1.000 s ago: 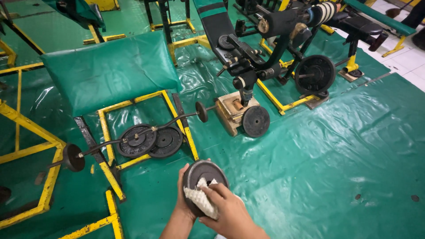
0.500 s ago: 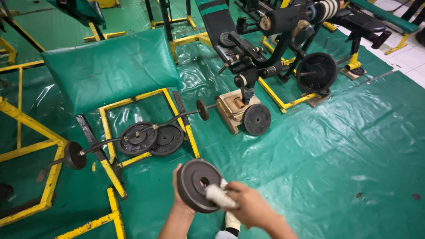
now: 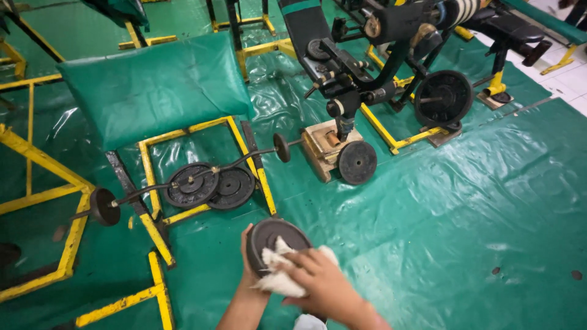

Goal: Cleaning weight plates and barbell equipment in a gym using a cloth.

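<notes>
My left hand [image 3: 247,269] grips the left rim of a small black weight plate [image 3: 272,235] and holds it up in front of me. Against the plate's face my right hand [image 3: 321,287] presses a bunched white cloth [image 3: 278,278], which covers the plate's lower half. Both hands are low in the middle of the view, above the green floor sheet [image 3: 465,208].
A curl bar [image 3: 183,181] with small end plates lies across two black plates [image 3: 211,185] inside a yellow frame [image 3: 156,226]. A green padded bench [image 3: 153,85] stands behind it. A black machine [image 3: 354,79] with loaded plates and a wooden block [image 3: 321,146] stand at upper right.
My right hand has brought the cloth back from the plate's right edge onto its face. The view has shifted slightly downward.
</notes>
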